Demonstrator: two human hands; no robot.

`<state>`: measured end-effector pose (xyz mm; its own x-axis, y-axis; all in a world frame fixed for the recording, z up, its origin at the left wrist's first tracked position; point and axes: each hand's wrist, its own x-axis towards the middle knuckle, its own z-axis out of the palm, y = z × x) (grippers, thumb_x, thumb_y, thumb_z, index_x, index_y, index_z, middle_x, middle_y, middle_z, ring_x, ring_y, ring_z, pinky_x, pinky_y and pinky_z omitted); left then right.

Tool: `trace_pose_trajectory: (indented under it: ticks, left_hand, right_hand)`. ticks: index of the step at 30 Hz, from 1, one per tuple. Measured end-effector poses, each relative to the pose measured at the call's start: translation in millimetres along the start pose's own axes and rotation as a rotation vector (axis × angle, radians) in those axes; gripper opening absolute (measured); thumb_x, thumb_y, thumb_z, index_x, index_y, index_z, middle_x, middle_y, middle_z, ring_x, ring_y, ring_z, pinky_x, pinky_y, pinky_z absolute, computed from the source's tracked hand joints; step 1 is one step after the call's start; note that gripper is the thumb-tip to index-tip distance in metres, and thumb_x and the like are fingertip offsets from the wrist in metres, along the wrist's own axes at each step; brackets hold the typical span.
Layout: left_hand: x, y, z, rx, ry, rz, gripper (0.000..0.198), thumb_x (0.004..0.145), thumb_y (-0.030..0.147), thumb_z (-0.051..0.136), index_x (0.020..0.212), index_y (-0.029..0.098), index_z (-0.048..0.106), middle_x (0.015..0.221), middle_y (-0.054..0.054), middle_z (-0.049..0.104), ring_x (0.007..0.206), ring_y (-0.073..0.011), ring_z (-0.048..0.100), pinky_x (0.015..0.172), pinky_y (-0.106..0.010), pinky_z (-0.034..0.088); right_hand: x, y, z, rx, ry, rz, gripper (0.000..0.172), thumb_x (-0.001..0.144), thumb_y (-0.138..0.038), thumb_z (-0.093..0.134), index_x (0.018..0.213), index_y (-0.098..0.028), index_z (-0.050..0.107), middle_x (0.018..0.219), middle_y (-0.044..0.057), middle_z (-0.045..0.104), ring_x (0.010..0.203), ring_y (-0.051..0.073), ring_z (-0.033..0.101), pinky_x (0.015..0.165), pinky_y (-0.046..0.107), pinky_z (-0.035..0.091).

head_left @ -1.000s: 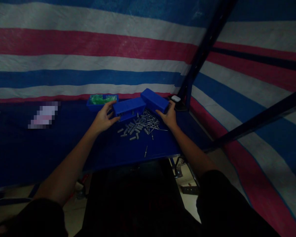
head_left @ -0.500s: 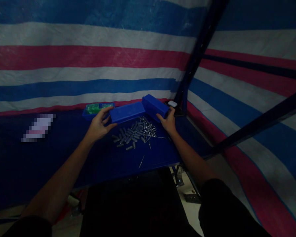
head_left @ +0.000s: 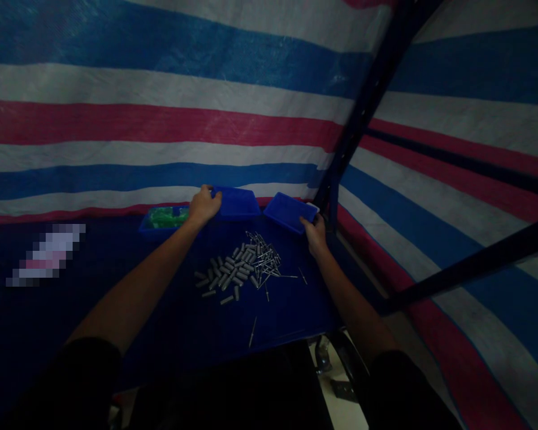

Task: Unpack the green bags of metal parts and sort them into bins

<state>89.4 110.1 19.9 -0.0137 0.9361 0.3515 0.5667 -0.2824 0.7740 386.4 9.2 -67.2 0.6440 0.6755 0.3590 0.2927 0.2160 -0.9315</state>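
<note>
My left hand (head_left: pixel 205 205) grips the left end of a blue plastic bin (head_left: pixel 237 203), its inside facing me, near the back of the table. At the right, my right hand (head_left: pixel 314 230) holds a second blue bin (head_left: pixel 289 212) by its near right corner, thumb over the rim. I see nothing inside either bin. In front of them lies a pile of grey cylindrical pieces (head_left: pixel 231 269). Heaped against its right side are thin silvery metal pins that look like blind rivets (head_left: pixel 265 257). A few of these lie loose, one near the front edge.
A blue bin (head_left: pixel 144 224) with green plastic-wrapped contents stands left of my left hand. A blurred-out sheet (head_left: pixel 49 254) lies on the blue table (head_left: pixel 170 322) farther left. Striped sheeting hangs behind and at the right, with a dark metal post (head_left: pixel 363 101) at the corner.
Both bins have gone from tilted over the pile to open sides up or toward me, farther back. My left hand moved back and right with its bin. The pile stays put as the view shifts.
</note>
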Motion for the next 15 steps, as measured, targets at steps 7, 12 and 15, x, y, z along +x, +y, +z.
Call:
trace_pose_trajectory:
  ticks: [7, 12, 15]
  left_hand:
    - [16, -2, 11.6, 0.011, -0.061, 0.086, 0.039, 0.067, 0.030, 0.061, 0.100, 0.013, 0.049, 0.109, -0.018, 0.053, 0.114, -0.0369, 0.040, 0.097, -0.056, 0.026]
    - [-63, 45, -28.7, 0.078, -0.170, 0.266, 0.032, 0.076, 0.032, 0.049, 0.102, 0.014, 0.051, 0.110, -0.012, 0.050, 0.113, -0.0298, 0.041, 0.099, -0.048, 0.029]
    - [-149, 63, -78.6, 0.082, -0.724, 0.264, 0.024, 0.078, 0.039, 0.044, 0.088, 0.024, 0.059, 0.088, -0.004, 0.060, 0.091, -0.0221, 0.054, 0.085, -0.039, 0.044]
  right_hand:
    - [13, -7, 10, 0.027, -0.012, 0.151, 0.040, 0.068, -0.040, 0.057, 0.100, -0.016, 0.052, 0.096, 0.006, 0.063, 0.089, 0.019, 0.059, 0.083, 0.039, 0.045]
    - [19, -13, 18, -0.110, -0.116, 0.165, 0.042, 0.073, -0.049, 0.050, 0.094, -0.014, 0.060, 0.093, 0.008, 0.064, 0.092, 0.022, 0.058, 0.086, 0.041, 0.042]
    - [15, -11, 18, -0.230, -0.083, 0.061, 0.046, 0.074, -0.051, 0.048, 0.100, -0.014, 0.057, 0.096, 0.010, 0.062, 0.097, 0.025, 0.055, 0.090, 0.044, 0.038]
